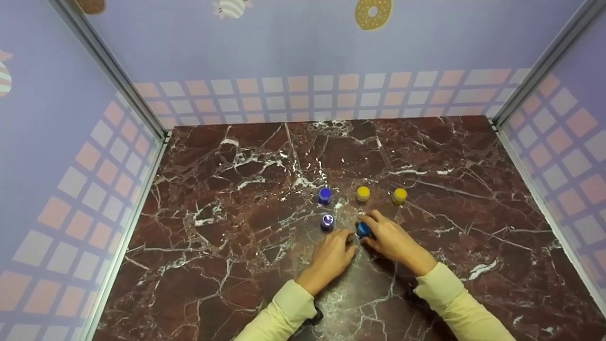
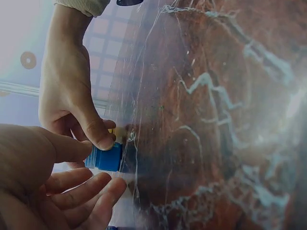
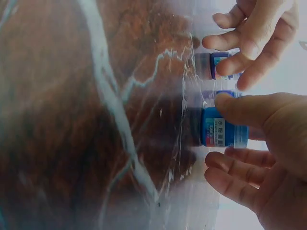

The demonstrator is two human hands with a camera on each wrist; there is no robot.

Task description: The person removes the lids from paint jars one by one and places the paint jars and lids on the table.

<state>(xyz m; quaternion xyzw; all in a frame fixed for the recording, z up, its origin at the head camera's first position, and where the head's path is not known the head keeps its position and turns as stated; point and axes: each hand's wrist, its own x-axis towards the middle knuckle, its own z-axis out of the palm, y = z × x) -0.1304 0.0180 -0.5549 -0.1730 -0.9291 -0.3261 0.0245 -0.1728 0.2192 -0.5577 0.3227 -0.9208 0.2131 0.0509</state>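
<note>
A small blue paint jar (image 1: 363,229) with a clear lid and a printed label stands on the marble-patterned table. My right hand (image 1: 390,239) holds it, the thumb (image 3: 240,108) on one side and the fingers (image 3: 237,170) around the other. Close by on the left is my left hand (image 1: 330,255), its fingers loosely bent with nothing held. In the left wrist view its fingertips (image 2: 115,187) come right beside the blue jar (image 2: 109,157). A dark purple jar (image 1: 327,222) stands just beyond the left hand, partly behind its fingers in the right wrist view.
Behind the hands, a violet-blue jar (image 1: 325,195) and two yellow jars (image 1: 363,193) (image 1: 399,196) stand in a row. Purple panels with pink and white squares wall the table (image 1: 213,284) at the back (image 1: 303,52) and both sides.
</note>
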